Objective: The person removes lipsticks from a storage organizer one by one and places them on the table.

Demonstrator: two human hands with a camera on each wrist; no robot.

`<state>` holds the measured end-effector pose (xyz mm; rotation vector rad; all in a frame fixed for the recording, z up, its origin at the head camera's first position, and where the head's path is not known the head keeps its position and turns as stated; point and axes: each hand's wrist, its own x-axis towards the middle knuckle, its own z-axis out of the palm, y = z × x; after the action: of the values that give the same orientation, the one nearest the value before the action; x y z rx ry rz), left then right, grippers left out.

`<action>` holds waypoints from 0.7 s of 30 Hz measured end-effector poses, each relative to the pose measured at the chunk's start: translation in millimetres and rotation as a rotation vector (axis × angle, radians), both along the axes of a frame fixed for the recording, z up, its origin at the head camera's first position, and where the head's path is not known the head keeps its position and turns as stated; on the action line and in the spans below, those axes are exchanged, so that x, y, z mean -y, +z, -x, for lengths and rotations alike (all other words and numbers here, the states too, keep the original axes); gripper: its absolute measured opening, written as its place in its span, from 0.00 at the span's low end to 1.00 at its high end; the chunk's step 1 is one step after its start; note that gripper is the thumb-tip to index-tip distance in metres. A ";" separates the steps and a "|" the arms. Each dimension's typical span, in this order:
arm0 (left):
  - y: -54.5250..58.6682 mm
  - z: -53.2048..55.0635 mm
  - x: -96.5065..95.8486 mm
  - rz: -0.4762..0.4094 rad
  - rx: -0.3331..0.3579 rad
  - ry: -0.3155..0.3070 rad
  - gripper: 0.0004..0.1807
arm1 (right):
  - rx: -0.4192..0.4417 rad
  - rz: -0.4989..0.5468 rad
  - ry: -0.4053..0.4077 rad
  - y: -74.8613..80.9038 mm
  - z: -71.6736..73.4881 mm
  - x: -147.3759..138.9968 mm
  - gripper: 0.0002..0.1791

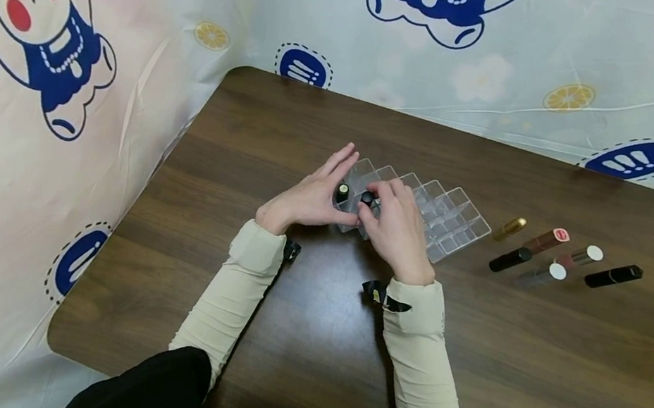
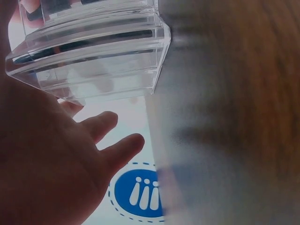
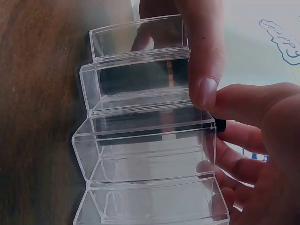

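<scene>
A clear stepped lipstick organizer (image 1: 459,214) stands on the brown table, its tiers close up in the left wrist view (image 2: 108,70) and right wrist view (image 3: 150,161). My right hand (image 1: 394,232) pinches a small black-capped cosmetic tube (image 1: 368,198) at the organizer's left part; its lower end is hidden. My left hand (image 1: 318,197) lies against the organizer's left end, fingers extended and thumb along the front, beside the right thumb. Next to it, a dark tube with a pale ringed top (image 1: 342,192) stands in a left compartment.
Right of the organizer stand a gold tube (image 1: 511,229), a brown-red lip tube (image 1: 547,241), a black-capped tube (image 1: 511,259), two white-capped clear tubes (image 1: 587,255) and a black tube (image 1: 614,276). A printed curtain (image 1: 388,64) hangs behind the table's back edge.
</scene>
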<state>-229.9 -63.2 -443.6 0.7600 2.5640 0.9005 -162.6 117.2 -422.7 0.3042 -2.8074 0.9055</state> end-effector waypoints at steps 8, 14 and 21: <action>-0.6 0.2 -0.7 -0.007 -0.002 -0.003 0.62 | 0.001 -0.002 -0.009 -1.5 0.7 0.1 0.15; 0.6 -0.4 -0.4 -0.026 0.006 -0.003 0.62 | -0.008 -0.007 -0.008 -1.4 0.3 0.3 0.15; 1.6 -1.0 -0.1 -0.027 0.008 -0.005 0.62 | -0.011 -0.005 -0.004 -0.7 0.0 0.2 0.15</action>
<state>-229.0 -63.1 -442.0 0.7684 2.5470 0.9361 -162.6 117.1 -423.4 0.3030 -2.7999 0.8940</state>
